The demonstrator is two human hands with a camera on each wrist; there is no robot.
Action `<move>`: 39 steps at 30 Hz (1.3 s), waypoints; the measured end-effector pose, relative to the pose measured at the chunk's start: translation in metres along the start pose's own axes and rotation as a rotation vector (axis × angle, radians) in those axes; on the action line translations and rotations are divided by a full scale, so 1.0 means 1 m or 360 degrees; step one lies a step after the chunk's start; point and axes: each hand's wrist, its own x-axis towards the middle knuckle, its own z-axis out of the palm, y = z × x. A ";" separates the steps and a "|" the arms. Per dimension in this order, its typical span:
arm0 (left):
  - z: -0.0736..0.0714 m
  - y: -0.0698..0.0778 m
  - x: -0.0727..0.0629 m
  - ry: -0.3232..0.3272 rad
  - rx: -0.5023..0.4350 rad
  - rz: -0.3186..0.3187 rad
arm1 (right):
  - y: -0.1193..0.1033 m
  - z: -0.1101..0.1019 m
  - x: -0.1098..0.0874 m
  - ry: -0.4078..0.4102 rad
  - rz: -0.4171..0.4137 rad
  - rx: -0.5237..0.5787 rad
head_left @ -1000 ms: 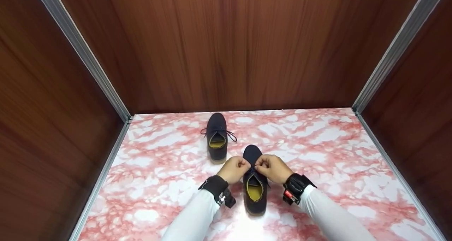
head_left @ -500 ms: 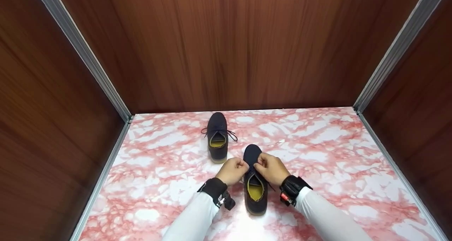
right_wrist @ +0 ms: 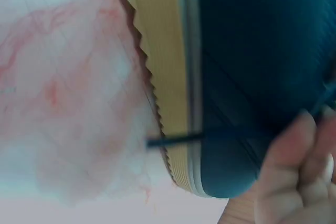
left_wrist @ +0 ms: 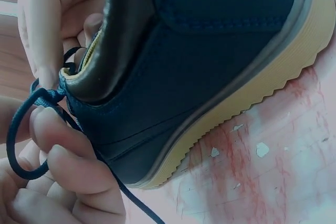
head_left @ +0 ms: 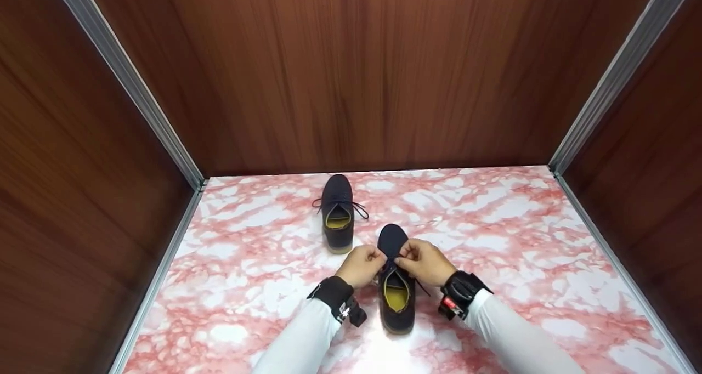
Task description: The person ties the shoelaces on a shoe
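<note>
A dark navy lace-up shoe [head_left: 397,322] with a yellow insole stands toe-away between the two hands. My left hand [head_left: 360,266] is at the left of its lacing, and in the left wrist view its fingers [left_wrist: 79,169] pinch a loop of the dark shoelace [left_wrist: 14,142] beside the knot. From the right side, my right hand [head_left: 426,262] pinches the lace over the tongue with thumb and forefinger. A loose lace end [right_wrist: 176,140] sticks out past the sole in the right wrist view. The fingers partly hide the knot.
A matching shoe [head_left: 337,190] stands farther back to the left, its lace tied in a bow. Red-and-white marbled floor [head_left: 247,264] lies beneath, bounded by brown wood-look panels [head_left: 351,78] behind and at both sides, with grey metal corner strips [head_left: 129,72].
My right hand shifts slightly left, then back right, still at the lacing. The loose lace end now reaches farther out on the shoe's right. The left hand and both shoes stay nearly in place.
</note>
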 end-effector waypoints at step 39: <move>-0.001 -0.005 0.008 -0.0128 -0.0285 0.0075 | 0.004 -0.006 -0.001 -0.0034 -0.0039 0.0205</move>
